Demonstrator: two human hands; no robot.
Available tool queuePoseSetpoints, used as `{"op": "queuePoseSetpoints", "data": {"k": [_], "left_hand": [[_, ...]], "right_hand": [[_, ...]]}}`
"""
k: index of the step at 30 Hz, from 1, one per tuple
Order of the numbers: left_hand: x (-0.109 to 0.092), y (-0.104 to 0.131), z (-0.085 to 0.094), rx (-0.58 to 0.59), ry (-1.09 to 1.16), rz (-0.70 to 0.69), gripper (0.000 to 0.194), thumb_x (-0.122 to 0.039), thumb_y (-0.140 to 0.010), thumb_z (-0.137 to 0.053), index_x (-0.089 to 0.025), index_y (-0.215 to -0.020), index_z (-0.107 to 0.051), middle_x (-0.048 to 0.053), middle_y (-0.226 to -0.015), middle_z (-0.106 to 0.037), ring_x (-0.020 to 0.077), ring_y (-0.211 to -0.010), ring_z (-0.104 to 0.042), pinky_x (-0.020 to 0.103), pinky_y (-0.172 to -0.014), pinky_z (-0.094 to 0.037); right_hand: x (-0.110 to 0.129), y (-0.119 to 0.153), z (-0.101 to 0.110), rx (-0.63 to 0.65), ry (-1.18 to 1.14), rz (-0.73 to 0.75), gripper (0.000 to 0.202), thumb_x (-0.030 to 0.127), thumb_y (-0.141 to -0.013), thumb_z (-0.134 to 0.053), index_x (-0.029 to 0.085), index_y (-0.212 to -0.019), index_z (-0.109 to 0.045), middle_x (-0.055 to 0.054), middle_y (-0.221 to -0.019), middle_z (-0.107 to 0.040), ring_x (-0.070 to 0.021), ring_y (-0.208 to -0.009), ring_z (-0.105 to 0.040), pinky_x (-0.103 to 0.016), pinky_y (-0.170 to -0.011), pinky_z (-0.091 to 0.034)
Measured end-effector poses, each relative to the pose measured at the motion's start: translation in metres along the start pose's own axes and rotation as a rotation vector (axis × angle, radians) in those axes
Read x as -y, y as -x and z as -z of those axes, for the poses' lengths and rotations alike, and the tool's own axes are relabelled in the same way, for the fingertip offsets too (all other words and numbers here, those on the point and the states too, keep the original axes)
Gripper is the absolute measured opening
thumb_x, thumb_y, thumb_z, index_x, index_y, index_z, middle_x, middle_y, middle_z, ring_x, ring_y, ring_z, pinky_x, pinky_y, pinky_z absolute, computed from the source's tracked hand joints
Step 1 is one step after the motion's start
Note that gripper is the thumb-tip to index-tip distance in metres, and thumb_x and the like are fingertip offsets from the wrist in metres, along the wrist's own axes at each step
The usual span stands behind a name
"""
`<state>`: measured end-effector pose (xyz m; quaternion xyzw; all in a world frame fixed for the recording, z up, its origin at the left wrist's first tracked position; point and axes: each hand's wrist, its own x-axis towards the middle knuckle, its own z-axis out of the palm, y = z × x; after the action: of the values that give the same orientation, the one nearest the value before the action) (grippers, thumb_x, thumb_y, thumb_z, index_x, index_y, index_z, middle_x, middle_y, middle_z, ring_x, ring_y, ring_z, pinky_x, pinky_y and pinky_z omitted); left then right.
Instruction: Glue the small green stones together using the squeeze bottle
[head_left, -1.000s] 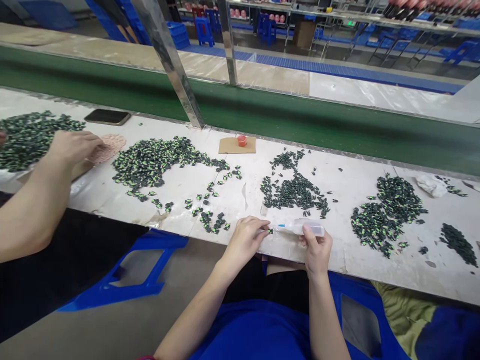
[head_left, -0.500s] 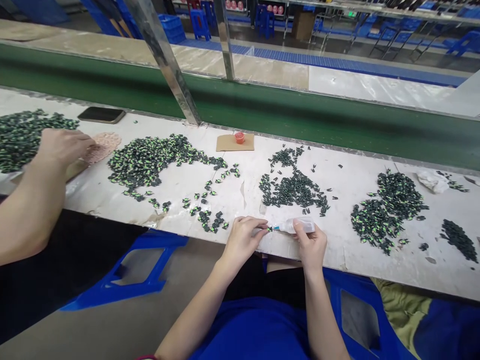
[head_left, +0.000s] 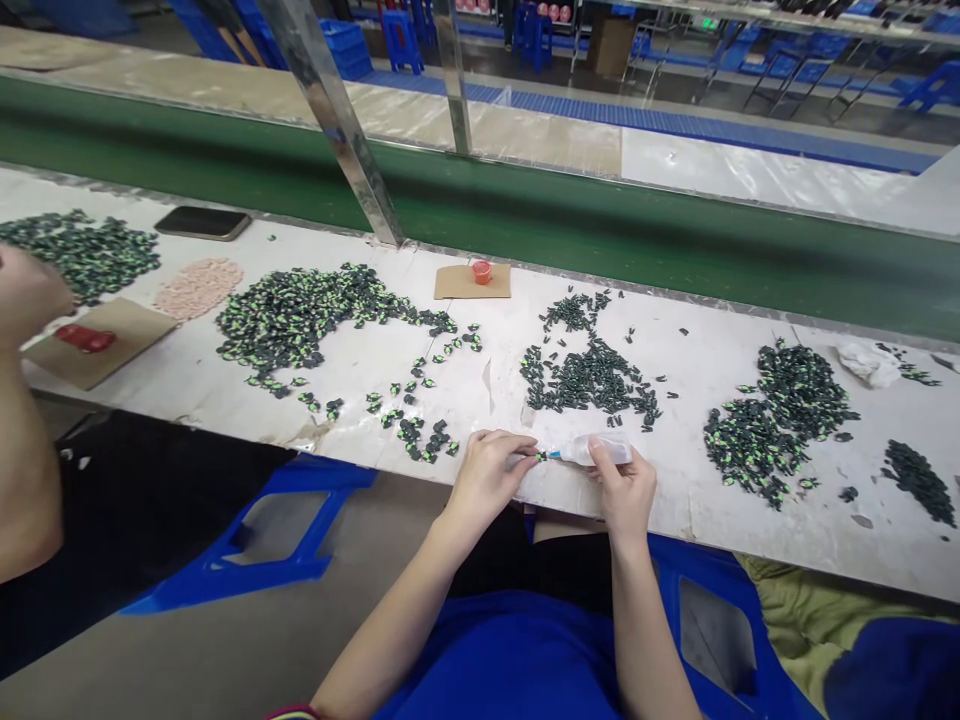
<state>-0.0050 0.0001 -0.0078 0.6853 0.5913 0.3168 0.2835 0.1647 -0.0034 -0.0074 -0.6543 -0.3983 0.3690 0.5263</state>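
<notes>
Between the fingertips of my left hand [head_left: 491,468] is a small dark green piece [head_left: 541,456] with a bright green mark, pinched near the front edge of the table. My right hand [head_left: 626,488] grips a clear squeeze bottle [head_left: 600,449] lying nearly level. Its thin blue tip points left and meets or almost touches the small piece; I cannot tell which. Just beyond my hands lies a pile of small dark slender parts [head_left: 589,378]. Left of my left hand are loose dark pieces with green marks [head_left: 424,438].
A larger heap of green-marked pieces [head_left: 292,315] lies left, another heap [head_left: 780,420] right. A red cup [head_left: 481,271] stands on cardboard [head_left: 450,284] at the back. At far left, a co-worker's hand [head_left: 30,295] is near pink parts [head_left: 199,288] and a phone [head_left: 202,223]. A metal post [head_left: 337,130] rises behind.
The co-worker's hand has moved left, away from the pink parts, uncovering a red object on cardboard. My hands, the bottle and the small piece stay nearly still.
</notes>
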Motion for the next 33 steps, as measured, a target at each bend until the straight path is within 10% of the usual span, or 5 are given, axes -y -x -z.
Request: {"op": "queuePoseSetpoints", "data": {"k": [33], "left_hand": [[0.000,0.000,0.000,0.013,0.019,0.007,0.016,-0.010,-0.074,-0.074,-0.022,-0.085,-0.071,0.001,-0.083,-0.077,0.0216,-0.086,-0.070,0.040,-0.087,-0.047]], "right_hand": [[-0.010,-0.001,0.005,-0.089,-0.092,0.013,0.032,0.046,-0.066,-0.072,0.015,-0.062,-0.062,0.000,-0.052,-0.060,-0.0143,-0.047,-0.053,-0.026,-0.046,-0.044]]}}
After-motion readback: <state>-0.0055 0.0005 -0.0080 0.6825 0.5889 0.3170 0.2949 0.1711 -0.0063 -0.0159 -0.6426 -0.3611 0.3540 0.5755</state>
